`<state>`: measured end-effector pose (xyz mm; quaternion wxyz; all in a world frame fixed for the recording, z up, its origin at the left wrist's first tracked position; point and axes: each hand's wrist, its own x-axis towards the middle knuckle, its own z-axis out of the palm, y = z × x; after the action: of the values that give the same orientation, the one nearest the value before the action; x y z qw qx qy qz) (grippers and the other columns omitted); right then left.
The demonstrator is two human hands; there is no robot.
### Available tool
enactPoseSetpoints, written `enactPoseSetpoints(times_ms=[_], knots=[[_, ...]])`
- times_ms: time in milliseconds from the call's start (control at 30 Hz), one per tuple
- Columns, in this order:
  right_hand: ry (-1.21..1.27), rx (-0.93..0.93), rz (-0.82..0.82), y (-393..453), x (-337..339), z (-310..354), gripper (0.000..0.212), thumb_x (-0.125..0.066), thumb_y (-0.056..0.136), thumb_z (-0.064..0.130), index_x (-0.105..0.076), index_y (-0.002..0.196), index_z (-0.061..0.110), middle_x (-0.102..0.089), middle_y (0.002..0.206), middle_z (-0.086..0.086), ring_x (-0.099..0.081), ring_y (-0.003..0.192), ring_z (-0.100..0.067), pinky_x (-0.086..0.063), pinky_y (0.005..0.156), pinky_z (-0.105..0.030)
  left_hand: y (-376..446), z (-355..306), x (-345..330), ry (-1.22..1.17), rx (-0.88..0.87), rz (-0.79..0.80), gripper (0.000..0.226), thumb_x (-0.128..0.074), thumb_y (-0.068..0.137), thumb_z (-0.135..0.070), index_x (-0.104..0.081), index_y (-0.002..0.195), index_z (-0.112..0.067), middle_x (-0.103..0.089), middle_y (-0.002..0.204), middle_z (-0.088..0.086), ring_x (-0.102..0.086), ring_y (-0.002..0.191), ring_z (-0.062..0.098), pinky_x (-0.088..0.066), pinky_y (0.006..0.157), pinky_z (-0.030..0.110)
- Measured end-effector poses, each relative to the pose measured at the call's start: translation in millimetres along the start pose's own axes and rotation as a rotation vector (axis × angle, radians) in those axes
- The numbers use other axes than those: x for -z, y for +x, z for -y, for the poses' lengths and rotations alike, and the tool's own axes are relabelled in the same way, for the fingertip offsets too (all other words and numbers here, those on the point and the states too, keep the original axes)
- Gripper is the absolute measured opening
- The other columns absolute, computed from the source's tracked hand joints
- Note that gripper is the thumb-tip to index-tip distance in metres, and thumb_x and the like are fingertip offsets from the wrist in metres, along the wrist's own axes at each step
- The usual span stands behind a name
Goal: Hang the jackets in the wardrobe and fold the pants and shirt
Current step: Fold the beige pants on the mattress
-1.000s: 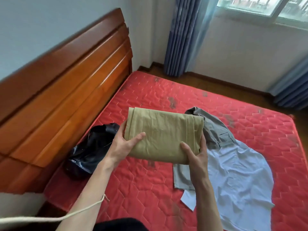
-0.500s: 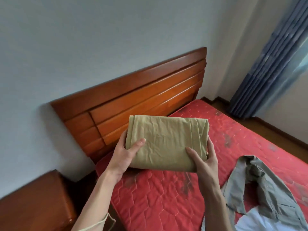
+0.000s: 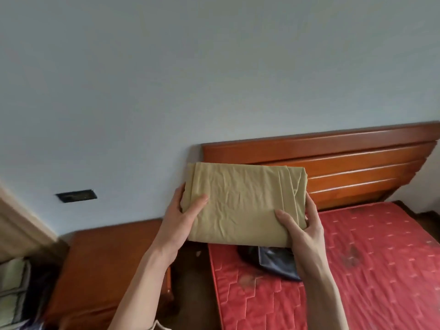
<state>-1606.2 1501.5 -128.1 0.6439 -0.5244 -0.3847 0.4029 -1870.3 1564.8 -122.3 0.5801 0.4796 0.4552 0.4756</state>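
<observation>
A folded khaki garment (image 3: 242, 201), a flat rectangular bundle, is held in the air in front of the wooden headboard. My left hand (image 3: 181, 220) grips its left edge, thumb on top. My right hand (image 3: 302, 229) grips its right lower corner, thumb on the front and fingers behind. Below the bundle a dark shiny garment (image 3: 273, 260) lies on the red mattress (image 3: 371, 270), partly hidden by the bundle and my right wrist.
A wooden headboard (image 3: 345, 163) stands against the pale wall. A wooden bedside cabinet (image 3: 107, 263) sits left of the bed, with a dark gap of floor between. A dark wall socket plate (image 3: 76, 196) is at the left. Striped fabric (image 3: 12, 289) shows at the lower left edge.
My view has swung left, away from the window and the grey and white clothes, toward the headboard's end and the bedside cabinet. Both hands keep the same grip on the khaki bundle.
</observation>
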Motion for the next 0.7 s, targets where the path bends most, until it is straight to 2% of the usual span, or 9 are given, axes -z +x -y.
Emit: enactPoseSetpoints(times_ms=[33,100,200,267,433,500,600,700], knots=[[0.005,-0.005,0.034,2.2,-20.1,-2.3,0.077,-0.089,0.080,0.029,-0.052,0.144,0.051,-0.073,0.127,0.009,-0.075,0.110,-0.024,-0.064,0.084,-0.056,-1.4,-2.5,18.5,-0.009,0.000,-0.034,0.064,-0.080,0.086,-0.058,-0.052,0.143,-0.044,-0.073,0.127,-0.016,-0.073,0.112,0.009,-0.061,0.078,0.020],[0.021,-0.013,0.096,4.0,-61.0,-7.2,0.078,-0.087,0.079,0.031,-0.051,0.145,0.051,-0.073,0.129,0.007,-0.074,0.112,-0.023,-0.062,0.091,-0.054,-4.1,-8.1,55.6,-0.024,-0.003,-0.098,0.061,-0.078,0.089,-0.055,-0.052,0.142,-0.044,-0.073,0.125,-0.016,-0.074,0.110,0.008,-0.060,0.075,0.018],[0.049,-0.030,0.173,3.9,-119.7,-19.3,0.081,-0.091,0.077,0.033,-0.050,0.145,0.051,-0.073,0.128,0.008,-0.074,0.112,-0.020,-0.064,0.084,-0.035,-9.4,-15.3,110.4,-0.029,-0.015,-0.190,0.055,-0.075,0.091,-0.055,-0.053,0.141,-0.046,-0.073,0.123,-0.018,-0.073,0.109,0.005,-0.059,0.073,0.016],[0.061,-0.036,0.229,4.9,-157.5,-29.6,0.081,-0.091,0.078,0.033,-0.050,0.145,0.051,-0.072,0.129,0.007,-0.074,0.113,-0.020,-0.063,0.082,-0.029,-14.1,-17.5,145.8,-0.019,-0.026,-0.255,0.050,-0.074,0.090,-0.058,-0.054,0.137,-0.052,-0.073,0.122,-0.021,-0.073,0.107,0.002,-0.058,0.071,0.013],[0.059,-0.067,0.373,3.4,-241.0,-49.7,0.081,-0.092,0.076,0.036,-0.051,0.144,0.050,-0.073,0.128,0.008,-0.074,0.112,-0.019,-0.064,0.087,-0.036,-36.7,-16.4,219.4,-0.031,-0.026,-0.434,0.046,-0.074,0.087,-0.064,-0.055,0.129,-0.060,-0.072,0.121,-0.026,-0.072,0.107,-0.002,-0.058,0.070,0.012],[0.047,-0.078,0.427,2.9,-270.5,-55.9,0.081,-0.092,0.076,0.038,-0.051,0.145,0.050,-0.072,0.128,0.012,-0.073,0.113,-0.015,-0.063,0.089,-0.033,-48.3,-15.5,242.9,-0.050,-0.023,-0.499,0.045,-0.076,0.085,-0.066,-0.055,0.125,-0.063,-0.072,0.119,-0.027,-0.071,0.106,-0.003,-0.057,0.070,0.011],[0.036,-0.105,0.520,2.4,-316.7,-63.8,0.080,-0.091,0.074,0.039,-0.052,0.143,0.052,-0.072,0.128,0.013,-0.072,0.113,-0.013,-0.061,0.089,-0.031,-64.3,-16.2,274.7,-0.053,-0.031,-0.619,0.040,-0.075,0.083,-0.068,-0.052,0.114,-0.078,-0.067,0.117,-0.038,-0.066,0.103,-0.014,-0.052,0.068,0.004],[0.038,-0.139,0.620,1.9,-366.2,-74.4,0.076,-0.094,0.072,0.036,-0.057,0.136,0.055,-0.074,0.123,0.015,-0.074,0.107,-0.011,-0.061,0.077,-0.021,-78.0,-17.8,306.8,-0.042,-0.036,-0.756,0.038,-0.074,0.081,-0.072,-0.046,0.099,-0.090,-0.060,0.109,-0.050,-0.060,0.099,-0.024,-0.051,0.065,0.003]])
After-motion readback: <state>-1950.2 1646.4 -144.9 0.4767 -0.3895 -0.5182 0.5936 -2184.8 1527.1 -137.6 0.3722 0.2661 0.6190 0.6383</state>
